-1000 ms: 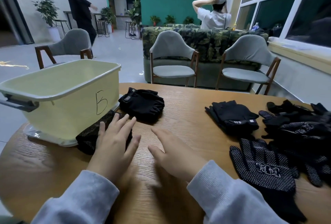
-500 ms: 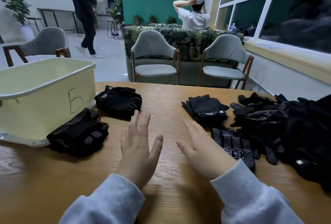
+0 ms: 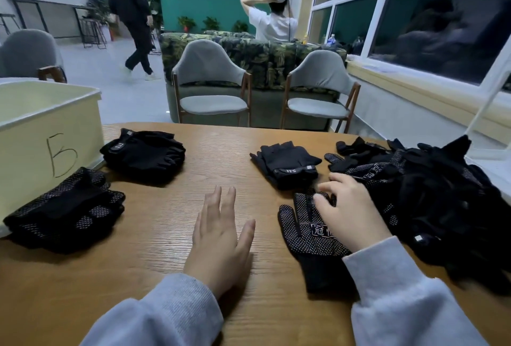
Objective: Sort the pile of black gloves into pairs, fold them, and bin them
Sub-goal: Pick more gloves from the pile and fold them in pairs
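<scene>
**Right hand lands on a dotted glove at the pile's edge**

The right hand (image 3: pixel 349 214) lies on a dotted glove (image 3: pixel 312 237) spread flat on the wooden surface (image 3: pixel 171 235), just beside the unsorted pile of black gloves (image 3: pixel 442 193) on the right. Its fingers are lightly curled, tips touching the glove's finger section; nothing is pinched or lifted yet, so its grip has hold of nothing. The left hand (image 3: pixel 219 237) rests palm down on bare wood, fingers straight and spread, holding nothing.

3 folded bundles already sit out: a dotted one (image 3: pixel 66 207) against the yellow bin (image 3: pixel 41 135) marked "B", a plain one (image 3: pixel 143 152) beyond it, and another plain one (image 3: pixel 284 163) near the pile. None looks binned yet.

The glove is probably light, limp knit that will drape and sag when raised; its grip dots should resist slipping. Taking it at the cuff or across the palm would likely keep it flat for matching with a dotted partner from the pile.
</scene>
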Available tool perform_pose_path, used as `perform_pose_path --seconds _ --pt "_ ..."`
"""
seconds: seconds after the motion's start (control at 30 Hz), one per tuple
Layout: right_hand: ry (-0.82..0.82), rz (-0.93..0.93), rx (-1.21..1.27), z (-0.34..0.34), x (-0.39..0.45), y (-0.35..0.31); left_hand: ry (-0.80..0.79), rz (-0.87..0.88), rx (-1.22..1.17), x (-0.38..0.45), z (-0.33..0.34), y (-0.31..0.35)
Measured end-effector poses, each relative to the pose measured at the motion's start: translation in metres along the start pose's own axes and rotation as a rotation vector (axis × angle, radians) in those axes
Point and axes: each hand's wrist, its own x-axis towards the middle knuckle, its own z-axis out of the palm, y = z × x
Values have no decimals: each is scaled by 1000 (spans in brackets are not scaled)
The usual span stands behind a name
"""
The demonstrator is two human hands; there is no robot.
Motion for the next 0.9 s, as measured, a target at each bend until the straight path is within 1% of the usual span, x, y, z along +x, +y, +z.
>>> perform_pose_path --seconds 0.1,0.2,0.23,0.37,0.43,0.53,0.6,0.67,0.77,0.83,0.9 --pt "86 32 -74 -2 13 14 -41 15 31 7 2 2" --pt "165 51 -65 -8 21 27 -48 52 71 16 7 3" --pt "173 57 -59 -8 22 31 -47 60 76 18 8 3" --pt "97 103 -23 2 21 45 -45 72 47 22 13 -1" --pt "123 113 12 7 20 48 -37 97 -11 23 12 -6" --pt "174 94 44 11 19 51 -22 132 -95 23 8 -12" --pt "226 81 61 13 19 52 -23 144 -106 22 6 -12" --pt "329 49 84 14 19 51 -20 159 -87 21 6 -10" --pt "463 -52 151 15 20 49 -23 175 -72 20 7 -10" --pt "470 -54 216 15 19 47 -22 184 -91 20 7 -11" --pt "461 -63 231 16 18 47 -13 195 -113 19 7 -12"
